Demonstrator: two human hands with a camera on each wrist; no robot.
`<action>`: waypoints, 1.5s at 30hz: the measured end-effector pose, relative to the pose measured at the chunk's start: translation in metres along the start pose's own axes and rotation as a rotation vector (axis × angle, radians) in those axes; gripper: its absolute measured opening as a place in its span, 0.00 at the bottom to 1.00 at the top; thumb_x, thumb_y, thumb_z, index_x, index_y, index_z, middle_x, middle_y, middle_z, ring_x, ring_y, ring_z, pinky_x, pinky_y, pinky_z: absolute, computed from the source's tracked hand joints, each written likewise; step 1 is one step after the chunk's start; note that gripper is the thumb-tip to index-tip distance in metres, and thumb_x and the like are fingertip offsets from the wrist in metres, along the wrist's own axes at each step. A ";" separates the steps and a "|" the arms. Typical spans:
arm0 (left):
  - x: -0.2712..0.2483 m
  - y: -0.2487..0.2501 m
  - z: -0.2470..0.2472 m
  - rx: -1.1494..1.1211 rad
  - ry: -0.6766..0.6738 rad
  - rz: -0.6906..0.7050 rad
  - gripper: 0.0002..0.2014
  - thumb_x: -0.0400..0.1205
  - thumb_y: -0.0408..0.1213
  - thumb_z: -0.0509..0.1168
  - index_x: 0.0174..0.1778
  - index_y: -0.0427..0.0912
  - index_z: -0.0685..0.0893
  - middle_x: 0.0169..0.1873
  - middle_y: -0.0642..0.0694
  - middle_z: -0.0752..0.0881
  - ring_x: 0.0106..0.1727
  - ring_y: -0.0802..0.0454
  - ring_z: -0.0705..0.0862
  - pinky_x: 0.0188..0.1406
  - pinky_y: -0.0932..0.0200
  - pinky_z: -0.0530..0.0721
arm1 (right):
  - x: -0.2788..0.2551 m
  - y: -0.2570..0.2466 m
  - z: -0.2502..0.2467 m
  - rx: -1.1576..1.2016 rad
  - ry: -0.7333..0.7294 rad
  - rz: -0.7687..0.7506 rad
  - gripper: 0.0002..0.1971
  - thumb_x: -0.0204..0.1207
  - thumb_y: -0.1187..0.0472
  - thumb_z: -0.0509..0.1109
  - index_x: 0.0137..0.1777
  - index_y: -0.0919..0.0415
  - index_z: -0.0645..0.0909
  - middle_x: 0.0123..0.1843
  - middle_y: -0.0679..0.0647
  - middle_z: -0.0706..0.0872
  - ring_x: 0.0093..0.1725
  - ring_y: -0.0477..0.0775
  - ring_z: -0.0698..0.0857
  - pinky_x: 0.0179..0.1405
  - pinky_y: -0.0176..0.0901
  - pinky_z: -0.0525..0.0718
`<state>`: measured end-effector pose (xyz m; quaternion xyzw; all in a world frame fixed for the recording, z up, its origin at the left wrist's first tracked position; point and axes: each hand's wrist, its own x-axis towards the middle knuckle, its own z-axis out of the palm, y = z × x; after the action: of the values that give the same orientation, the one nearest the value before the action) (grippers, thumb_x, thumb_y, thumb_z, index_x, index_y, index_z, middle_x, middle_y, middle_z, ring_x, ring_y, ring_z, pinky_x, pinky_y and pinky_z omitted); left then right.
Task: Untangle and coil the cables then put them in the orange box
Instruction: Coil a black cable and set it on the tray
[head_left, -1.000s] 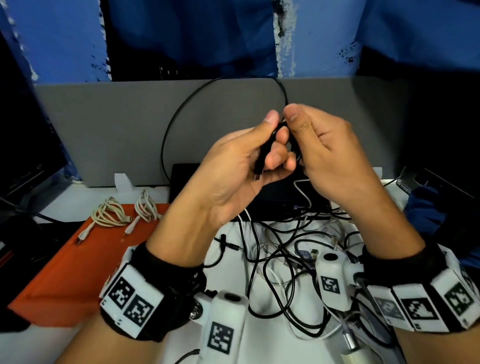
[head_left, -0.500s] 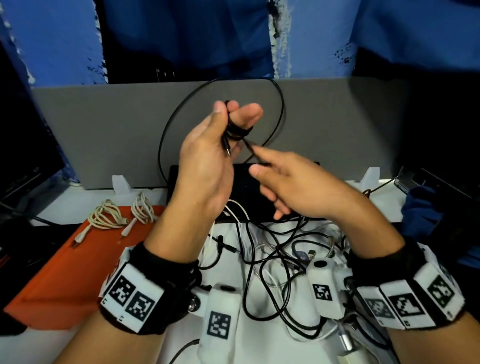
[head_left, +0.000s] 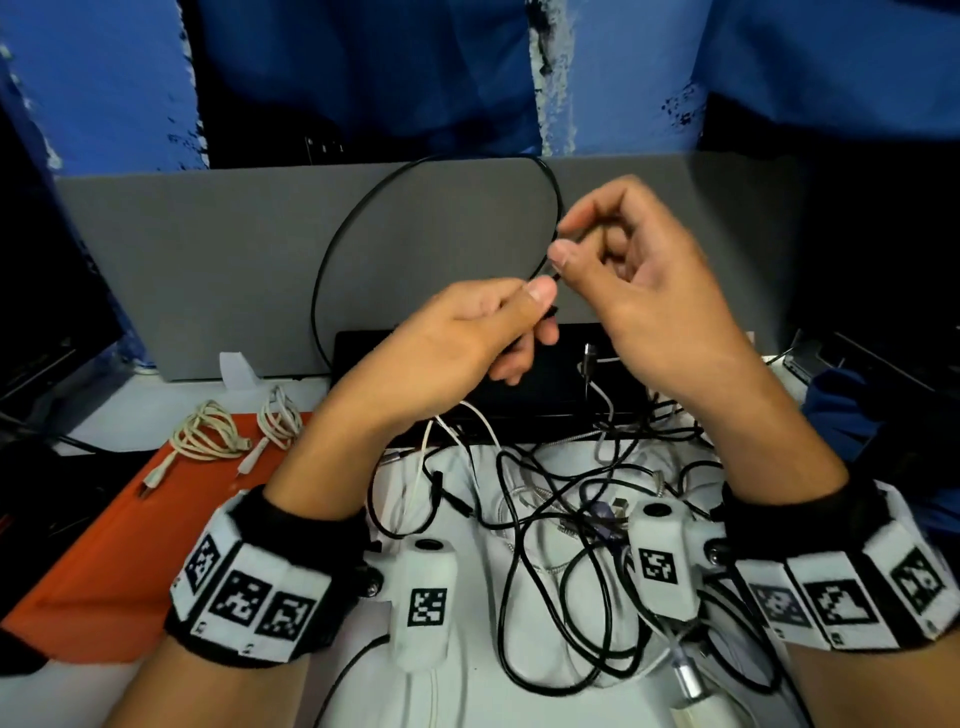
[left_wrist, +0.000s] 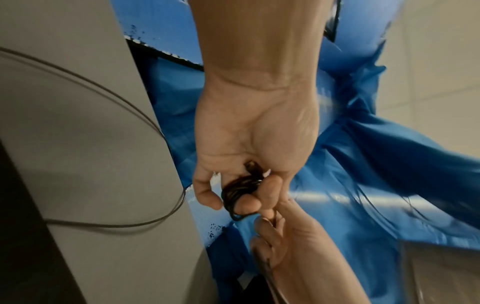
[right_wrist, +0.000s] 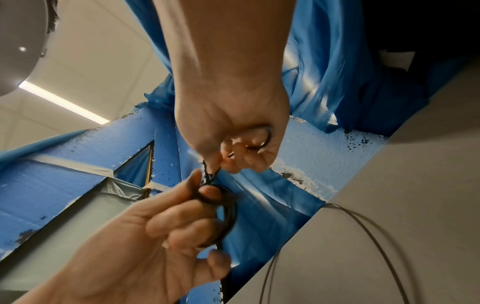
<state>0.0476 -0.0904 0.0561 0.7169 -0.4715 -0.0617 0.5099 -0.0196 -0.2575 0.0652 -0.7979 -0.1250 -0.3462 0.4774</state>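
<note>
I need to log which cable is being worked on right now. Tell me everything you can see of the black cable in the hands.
The black cable is thin, round and looks rubber-coated. Part of it is wound in several small tight loops around the fingers of the left hand, with a dark plug end lying against that palm. The right hand pinches the strand just beside the coil. The rest sweeps out in one big free loop in front of the grey panel, held in the air above the table.

I see a black cable (head_left: 332, 260) before a grey panel (head_left: 208, 260). The orange box (head_left: 130, 545) holds cream cables (head_left: 208, 436). My wristbands (head_left: 249, 597) carry black-and-white square markers.
</note>
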 end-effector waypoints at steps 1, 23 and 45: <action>-0.001 0.002 -0.001 -0.055 -0.033 0.009 0.20 0.94 0.42 0.53 0.42 0.36 0.81 0.20 0.52 0.72 0.28 0.46 0.71 0.40 0.58 0.79 | 0.000 -0.001 0.002 -0.016 0.003 -0.038 0.03 0.86 0.61 0.70 0.53 0.53 0.79 0.38 0.54 0.79 0.37 0.46 0.76 0.40 0.36 0.75; 0.006 -0.011 0.002 0.283 0.556 0.221 0.14 0.94 0.42 0.52 0.53 0.39 0.80 0.36 0.52 0.91 0.41 0.58 0.88 0.49 0.58 0.81 | -0.012 -0.005 0.021 -0.257 -0.552 0.137 0.16 0.88 0.53 0.67 0.43 0.65 0.79 0.27 0.47 0.73 0.28 0.50 0.70 0.31 0.60 0.73; -0.001 -0.005 -0.011 -1.000 -0.125 -0.097 0.15 0.90 0.45 0.55 0.42 0.43 0.80 0.16 0.56 0.71 0.28 0.57 0.73 0.47 0.54 0.77 | -0.001 -0.005 -0.012 -0.433 -0.124 -0.249 0.14 0.89 0.53 0.65 0.70 0.50 0.87 0.38 0.27 0.81 0.38 0.38 0.85 0.45 0.27 0.78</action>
<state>0.0568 -0.0827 0.0567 0.4010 -0.3800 -0.3464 0.7581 -0.0284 -0.2648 0.0720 -0.8797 -0.1743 -0.3713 0.2406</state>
